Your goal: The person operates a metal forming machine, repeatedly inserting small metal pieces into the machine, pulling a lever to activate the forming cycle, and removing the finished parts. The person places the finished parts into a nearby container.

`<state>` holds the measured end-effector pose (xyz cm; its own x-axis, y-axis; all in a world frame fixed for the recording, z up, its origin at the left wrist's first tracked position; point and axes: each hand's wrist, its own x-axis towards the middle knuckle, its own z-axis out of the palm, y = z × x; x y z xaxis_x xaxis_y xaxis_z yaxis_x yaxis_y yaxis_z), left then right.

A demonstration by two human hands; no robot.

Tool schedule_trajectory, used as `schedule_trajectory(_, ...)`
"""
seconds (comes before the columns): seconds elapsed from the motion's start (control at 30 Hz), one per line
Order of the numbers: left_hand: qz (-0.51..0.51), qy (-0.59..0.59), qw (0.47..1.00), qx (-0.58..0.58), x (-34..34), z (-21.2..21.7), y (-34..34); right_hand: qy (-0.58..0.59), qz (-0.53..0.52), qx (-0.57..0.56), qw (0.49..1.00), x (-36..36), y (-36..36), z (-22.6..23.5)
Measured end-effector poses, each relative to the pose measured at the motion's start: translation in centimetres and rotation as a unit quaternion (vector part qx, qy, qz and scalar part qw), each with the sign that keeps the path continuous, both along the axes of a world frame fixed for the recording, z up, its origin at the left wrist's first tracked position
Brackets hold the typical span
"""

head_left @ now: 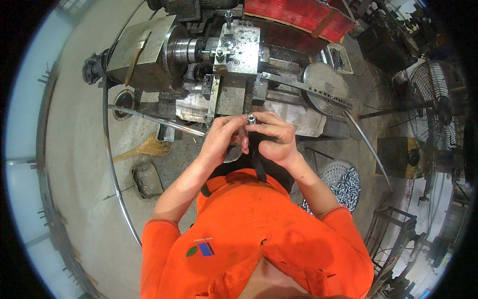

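Close in front of my orange shirt, my two hands meet over a small, shiny, hollow metal part (pixel 251 119). Its round end with a hole faces up. My left hand (pixel 223 138) is closed, with thumb and fingertips at the part's left side. My right hand (pixel 277 138) is closed too, its bent fingers pinching the part from the right. The fingers hide its lower length. Just beyond the hands stands a lathe, with its round chuck (pixel 185 50) at the left and a metal tool post block (pixel 238 50) beside it.
A perforated round tray (pixel 332 171) holds many small metal parts by my right elbow. A brush (pixel 137 57) lies on the headstock. Long metal bars (pixel 157 119) reach out on both sides. A straw broom (pixel 149 147), a red bin (pixel 298 17) and a fan (pixel 438 99) stand around.
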<state>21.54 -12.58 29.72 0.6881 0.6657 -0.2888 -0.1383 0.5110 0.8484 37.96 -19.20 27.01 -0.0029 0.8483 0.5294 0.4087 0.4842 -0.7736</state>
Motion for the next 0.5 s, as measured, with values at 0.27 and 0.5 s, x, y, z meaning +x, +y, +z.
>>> schedule_trajectory(0.27,-0.003,0.036,0.996,0.08,0.4,-0.2,0.0,-0.095,-0.003,0.012,0.995,-0.4,0.0,2.0)
schedule_trajectory(0.5,-0.041,0.045,0.996,0.073,-0.1,0.0,0.5,-0.041,0.032,-0.007,0.999,0.5,0.0,1.7)
